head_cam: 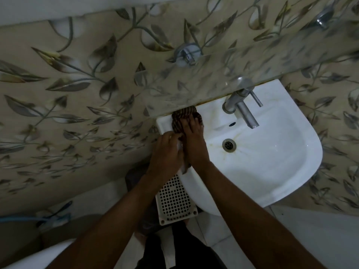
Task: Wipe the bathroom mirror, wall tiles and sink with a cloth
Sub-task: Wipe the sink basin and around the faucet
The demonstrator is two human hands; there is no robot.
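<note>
White sink (272, 162) against leaf-patterned tiles (77, 94)

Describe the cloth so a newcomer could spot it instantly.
Find the white sink under the glass shelf. On its back left corner, the right hand presses a dark striped cloth. It is the only patterned fabric against white porcelain.

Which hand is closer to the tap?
The right hand. It presses the striped cloth on the sink's back-left rim, a short way left of the tap. The left hand sits farther off, at the sink's left edge.
</note>
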